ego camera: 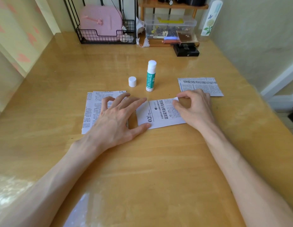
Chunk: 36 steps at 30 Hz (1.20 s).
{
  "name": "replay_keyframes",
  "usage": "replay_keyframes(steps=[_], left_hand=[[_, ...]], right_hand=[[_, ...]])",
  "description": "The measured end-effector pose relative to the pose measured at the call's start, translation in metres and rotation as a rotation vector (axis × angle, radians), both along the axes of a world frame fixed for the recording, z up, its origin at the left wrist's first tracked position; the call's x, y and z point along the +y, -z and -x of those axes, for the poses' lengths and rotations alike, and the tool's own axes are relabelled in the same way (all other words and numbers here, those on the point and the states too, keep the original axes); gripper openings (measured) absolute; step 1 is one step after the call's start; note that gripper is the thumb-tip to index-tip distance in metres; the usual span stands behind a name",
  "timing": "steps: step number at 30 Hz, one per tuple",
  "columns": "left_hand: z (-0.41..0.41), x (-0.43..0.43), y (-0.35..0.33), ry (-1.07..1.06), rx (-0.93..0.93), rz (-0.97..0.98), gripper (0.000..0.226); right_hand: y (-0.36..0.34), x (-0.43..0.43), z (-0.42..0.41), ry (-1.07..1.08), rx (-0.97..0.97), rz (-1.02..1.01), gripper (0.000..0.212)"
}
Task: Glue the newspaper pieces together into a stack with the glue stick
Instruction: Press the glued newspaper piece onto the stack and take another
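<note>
The right hand [194, 107] is pinching the middle newspaper piece [160, 113] by its corner, the open left hand [116, 117] is steadying it; the glue stick [150, 77] is probably needed next.

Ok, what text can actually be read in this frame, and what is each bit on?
"02": middle newspaper piece, near its left edge.
"谋深谋实新年度政法" (probably): headline on the same piece, running sideways.
Right newspaper piece: large headline lies upside down, not surely readable.
Left newspaper pieces, glue stick label, black box: print too small or blurred.
</note>
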<state>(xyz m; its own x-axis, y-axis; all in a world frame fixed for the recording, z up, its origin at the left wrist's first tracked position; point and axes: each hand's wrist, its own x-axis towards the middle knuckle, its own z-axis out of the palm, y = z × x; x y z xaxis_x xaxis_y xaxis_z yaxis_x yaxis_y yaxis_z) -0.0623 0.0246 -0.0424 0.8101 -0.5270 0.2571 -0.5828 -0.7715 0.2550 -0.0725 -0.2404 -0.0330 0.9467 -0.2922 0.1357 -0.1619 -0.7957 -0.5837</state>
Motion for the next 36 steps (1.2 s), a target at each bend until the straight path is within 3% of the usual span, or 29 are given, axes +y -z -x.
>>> replay_keyframes(steps=[4, 9, 14, 17, 19, 26, 31, 36], left_hand=[[0.000, 0.000, 0.000, 0.002, -0.003, 0.002, 0.079], [0.001, -0.001, -0.001, 0.001, 0.003, 0.001, 0.079], [0.000, 0.000, -0.001, 0.007, 0.006, 0.010, 0.079], [0.000, 0.001, -0.001, 0.012, 0.009, 0.011, 0.080], [-0.001, 0.000, 0.000, 0.012, 0.024, 0.029, 0.082], [-0.001, -0.001, -0.020, -0.145, 0.196, 0.533, 0.068], [0.010, -0.011, -0.040, -0.175, 0.570, 1.009, 0.028], [0.013, -0.011, -0.042, -0.242, 0.628, 1.030, 0.016]], right_hand=[[0.004, 0.006, -0.002, 0.026, -0.128, -0.086, 0.006], [0.004, 0.010, -0.007, 0.024, -0.181, -0.133, 0.010], [-0.019, 0.015, 0.002, 0.004, -0.133, -0.619, 0.004], [-0.028, 0.011, 0.008, -0.038, 0.021, -0.753, 0.031], [-0.029, 0.011, 0.011, -0.080, 0.067, -0.786, 0.038], [-0.036, 0.010, 0.018, -0.144, 0.028, -0.998, 0.037], [-0.036, 0.020, 0.020, -0.180, 0.000, -1.052, 0.036], [-0.030, 0.031, 0.023, -0.242, 0.091, -1.040, 0.040]])
